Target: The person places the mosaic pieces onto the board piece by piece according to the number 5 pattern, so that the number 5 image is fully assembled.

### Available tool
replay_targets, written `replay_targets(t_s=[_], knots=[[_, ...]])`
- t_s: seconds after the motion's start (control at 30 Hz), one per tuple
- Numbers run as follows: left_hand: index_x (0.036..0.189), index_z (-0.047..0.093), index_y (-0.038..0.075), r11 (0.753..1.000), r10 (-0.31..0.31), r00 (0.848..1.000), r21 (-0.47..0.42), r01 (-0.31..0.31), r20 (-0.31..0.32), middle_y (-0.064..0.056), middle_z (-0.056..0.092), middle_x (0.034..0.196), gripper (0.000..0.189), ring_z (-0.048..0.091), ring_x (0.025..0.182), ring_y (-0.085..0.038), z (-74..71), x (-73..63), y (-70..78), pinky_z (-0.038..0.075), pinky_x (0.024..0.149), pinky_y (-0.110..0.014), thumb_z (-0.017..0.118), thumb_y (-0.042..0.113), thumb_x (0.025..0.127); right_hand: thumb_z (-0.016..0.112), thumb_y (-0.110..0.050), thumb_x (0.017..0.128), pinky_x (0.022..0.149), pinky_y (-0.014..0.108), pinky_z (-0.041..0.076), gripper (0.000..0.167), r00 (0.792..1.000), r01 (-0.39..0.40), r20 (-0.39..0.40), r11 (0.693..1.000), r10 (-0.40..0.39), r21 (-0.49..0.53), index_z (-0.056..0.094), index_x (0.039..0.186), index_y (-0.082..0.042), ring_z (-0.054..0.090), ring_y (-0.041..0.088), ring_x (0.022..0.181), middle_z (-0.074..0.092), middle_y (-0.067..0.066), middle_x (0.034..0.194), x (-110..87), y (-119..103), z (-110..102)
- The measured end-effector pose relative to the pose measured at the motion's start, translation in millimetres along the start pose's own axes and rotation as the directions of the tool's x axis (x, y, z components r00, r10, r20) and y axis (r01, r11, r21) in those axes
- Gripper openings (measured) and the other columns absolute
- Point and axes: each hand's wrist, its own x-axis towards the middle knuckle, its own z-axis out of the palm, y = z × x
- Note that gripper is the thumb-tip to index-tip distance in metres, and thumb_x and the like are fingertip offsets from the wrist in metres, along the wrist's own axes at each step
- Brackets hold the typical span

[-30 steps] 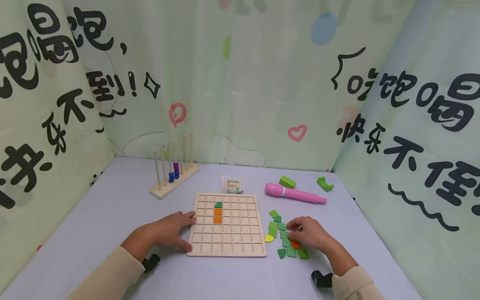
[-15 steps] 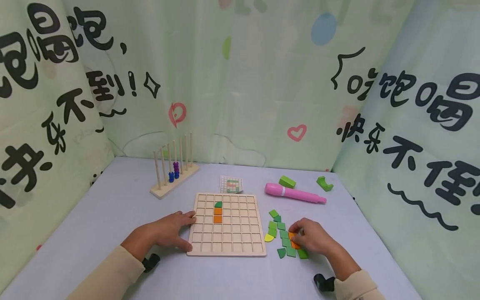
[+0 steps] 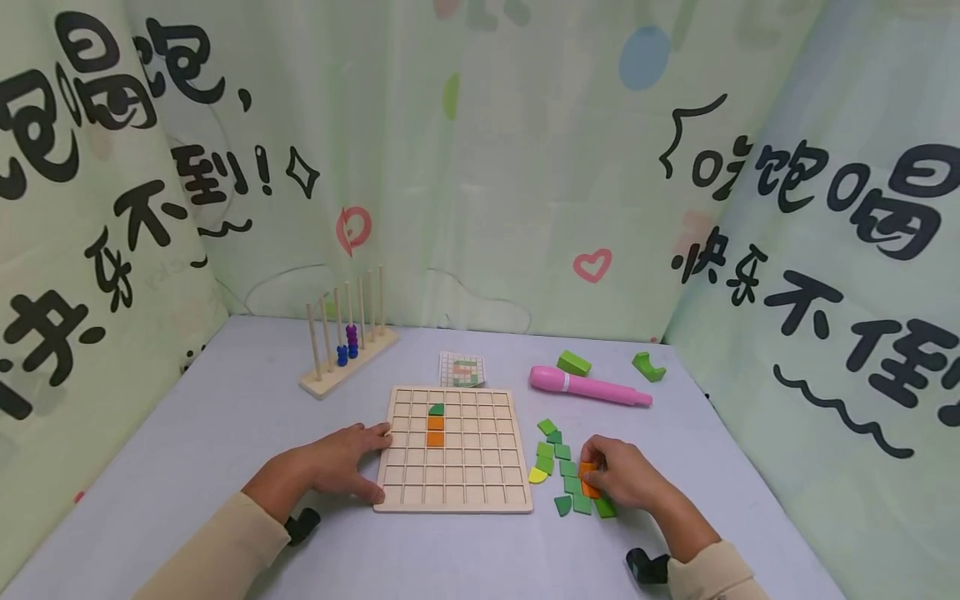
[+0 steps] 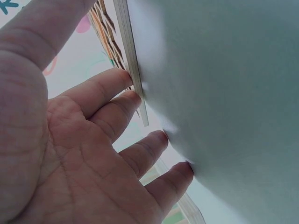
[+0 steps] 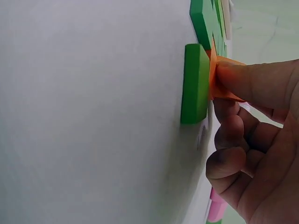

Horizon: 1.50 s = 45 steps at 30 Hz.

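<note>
Beige sleeves [image 3: 217,550] enter from the near edge, with black wrist cameras [image 3: 303,527] beneath them. Just beyond, the right hand [image 3: 622,472] pinches an orange tile [image 3: 588,468], held tilted beside a second orange tile [image 3: 591,489] among the green tiles [image 3: 563,452] right of the wooden grid board [image 3: 480,475]. One second ago its fingertips reached farther left, over the green tiles; they have since drawn back, baring more orange. The left hand [image 3: 337,461] has stayed put, thumb and fingers spread apart against the board's left edge. On the grid, two orange squares [image 3: 436,438] sit below a green piece [image 3: 437,409], unchanged. Farther back lie a printed pattern card [image 3: 462,369], its marks too small to read, a pink pen [image 3: 592,389] with a white band, a peg bead rack [image 3: 352,364], a green block [image 3: 573,362] and a green arch [image 3: 648,367]. Behind hangs a pale green curtain [image 3: 525,167] lettered in black: 吃饱喝 and 快乐不 are legible on the right, 到! on the left.
</note>
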Motion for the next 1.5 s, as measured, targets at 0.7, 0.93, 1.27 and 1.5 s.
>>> replay_targets(t_s=[0.7, 0.93, 1.27, 1.5], knots=[[0.153, 0.053, 0.012, 1.0, -0.01, 1.0, -0.01, 0.01, 0.001, -0.004, 0.035, 0.169, 0.09, 0.029, 0.155, -0.039, 0.4, 1.2, -1.2, 0.031, 0.122, -0.061, 0.092, 0.039, 0.077, 0.07, -0.008, 0.098, 0.074, 0.031, 0.05, 0.009, 0.999, 0.023, -0.031, 0.991, -0.019, 0.132, 0.067, 0.106, -0.008, 0.054, 0.017, 0.086, 0.061, 0.002, 0.091, 23.4, -38, 8], [0.153, 0.053, 0.012, 0.999, -0.026, 1.0, -0.019, 0.026, 0.003, -0.003, 0.035, 0.169, 0.09, 0.028, 0.156, -0.039, 0.6, 1.0, -0.2, 0.032, 0.121, -0.061, 0.092, 0.038, 0.076, 0.068, -0.005, 0.098, 0.074, 0.03, 0.049, 0.007, 0.998, 0.067, -0.017, 0.978, -0.065, 0.198, 0.068, 0.104, -0.009, 0.056, 0.017, 0.085, 0.063, 0.001, 0.09, 40.3, -66, 22], [0.153, 0.053, 0.013, 0.999, -0.023, 1.0, -0.023, 0.023, 0.0, -0.002, 0.035, 0.169, 0.09, 0.028, 0.156, -0.038, 0.6, 1.4, -0.8, 0.032, 0.122, -0.06, 0.093, 0.038, 0.076, 0.071, -0.006, 0.096, 0.075, 0.029, 0.047, 0.005, 0.985, 0.159, 0.031, 0.967, -0.168, 0.197, 0.068, 0.095, -0.011, 0.055, 0.016, 0.082, 0.062, 0.0, 0.086, 59.9, -102, 36], [0.153, 0.052, 0.014, 0.999, -0.027, 1.0, -0.02, 0.027, 0.002, -0.001, 0.035, 0.169, 0.091, 0.027, 0.156, -0.038, 1.1, 2.2, -1.8, 0.032, 0.122, -0.06, 0.093, 0.039, 0.076, 0.07, -0.006, 0.097, 0.078, 0.031, 0.047, 0.004, 0.977, 0.189, 0.059, 0.957, -0.206, 0.219, 0.069, 0.098, -0.01, 0.055, 0.016, 0.084, 0.062, 0.0, 0.088, 72.3, -118, 48]])
